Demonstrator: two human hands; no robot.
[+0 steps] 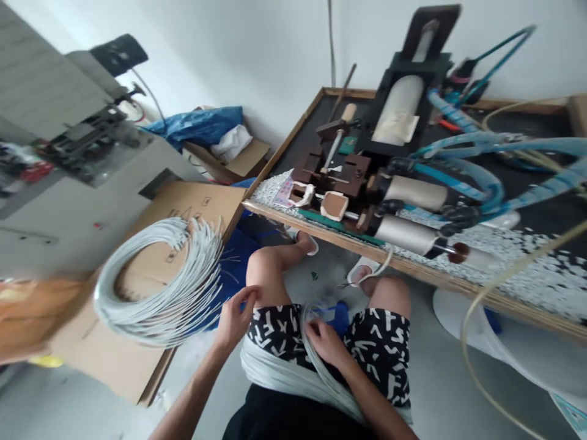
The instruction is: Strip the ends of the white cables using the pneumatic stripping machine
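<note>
A thick bundle of pale grey cables (279, 373) lies across my lap, and part of it curves up between my thighs. My right hand (326, 343) is closed with curled fingers around a few of these strands. Beside my left knee, my left hand (235, 319) is raised with thumb and fingertips pressed together; anything between them is too small to make out. To the left, a large coil of pale cables (132, 327) rests on cardboard, its loose ends fanned out toward my left hand. Something blue (337, 318) shows behind the strands near my right hand.
Ahead stands a wood-edged bench (275, 211) strewn with small white scraps (463, 275). It carries a pneumatic fixture (362, 177) with blue hoses (545, 189). A grey machine (92, 177) and flat cardboard (123, 373) are at left. A white tub (509, 354) stands at right.
</note>
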